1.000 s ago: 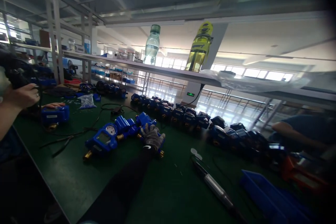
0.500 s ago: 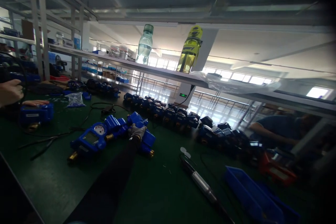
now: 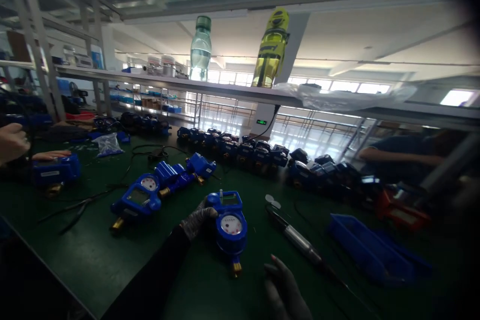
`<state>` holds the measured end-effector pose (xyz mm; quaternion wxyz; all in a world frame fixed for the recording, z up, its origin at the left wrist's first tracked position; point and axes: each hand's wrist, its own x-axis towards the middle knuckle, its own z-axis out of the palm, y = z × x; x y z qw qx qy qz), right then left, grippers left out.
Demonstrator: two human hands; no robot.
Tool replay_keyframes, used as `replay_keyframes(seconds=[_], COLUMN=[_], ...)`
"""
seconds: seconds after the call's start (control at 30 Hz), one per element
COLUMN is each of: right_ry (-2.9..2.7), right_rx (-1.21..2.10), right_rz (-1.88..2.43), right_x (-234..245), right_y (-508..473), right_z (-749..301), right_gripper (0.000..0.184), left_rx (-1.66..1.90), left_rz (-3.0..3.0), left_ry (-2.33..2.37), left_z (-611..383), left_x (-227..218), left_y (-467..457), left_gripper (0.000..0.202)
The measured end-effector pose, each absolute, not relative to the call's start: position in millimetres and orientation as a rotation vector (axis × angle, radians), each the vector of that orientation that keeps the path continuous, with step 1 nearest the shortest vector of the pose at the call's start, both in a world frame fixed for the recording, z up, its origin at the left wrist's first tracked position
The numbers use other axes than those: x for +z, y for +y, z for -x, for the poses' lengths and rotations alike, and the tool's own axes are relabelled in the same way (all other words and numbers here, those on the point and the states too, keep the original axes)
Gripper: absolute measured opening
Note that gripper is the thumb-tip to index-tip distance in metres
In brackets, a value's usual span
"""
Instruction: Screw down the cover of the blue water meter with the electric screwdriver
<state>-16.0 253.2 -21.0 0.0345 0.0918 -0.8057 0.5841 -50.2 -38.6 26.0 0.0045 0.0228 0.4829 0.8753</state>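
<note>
My gloved left hand grips the left side of a blue water meter with a white dial and a brass fitting, lying on the green table in front of me. My gloved right hand comes in at the bottom edge, fingers apart, holding nothing, a short way right of the meter. Further left lie several more blue meters in a loose line.
A pen-shaped power screwdriver lies right of the meter, and a blue bin beyond it. A long row of dark meters runs across the back. Another person's hands work at far left; a co-worker's arm is at right. Two bottles stand on the shelf.
My left hand has pulled one meter out of the group at left toward me, so it lies dial-up in front. My right hand has come into view.
</note>
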Motion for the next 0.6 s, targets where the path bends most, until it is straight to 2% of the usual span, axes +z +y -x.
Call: replay_keyframes(seconds=[0.07, 0.13, 0.3, 0.4, 0.47, 0.5, 0.53, 0.6], right_ry=[-2.380, -2.299, -2.328, -2.504, -2.697, -2.854, -2.912, -3.042], right_rx=[2.139, 2.254, 2.060, 1.562, 0.988, 0.643, 0.538, 0.436], right_rz=[-0.185, -0.151, -0.364, -0.445, -0.356, -0.286, -0.221, -0.131], right_x=[-17, -12, -12, -5, 6, 13, 20, 30], right_y=[237, 234, 251, 260, 264, 266, 268, 272], right_z=[17, 16, 14, 42, 79, 101, 123, 163], right_gripper=[0.081, 0.078, 0.058, 0.043, 0.042, 0.048, 0.055, 0.056], left_rx=[2.704, 2.669, 2.640, 2.673, 2.697, 2.704, 2.706, 2.707], left_rz=[-0.184, -0.259, -0.156, -0.038, -0.073, -0.091, -0.097, -0.081], left_ry=[1.383, 1.259, 1.219, 1.320, 1.344, 1.352, 1.351, 1.334], left_z=[42, 34, 17, 13, 12, 13, 13, 15], left_x=[24, 26, 37, 37, 34, 32, 31, 29], left_y=[-17, 4, 35, 42, 45, 46, 47, 47], left_gripper=[0.095, 0.094, 0.088, 0.092, 0.092, 0.093, 0.094, 0.099])
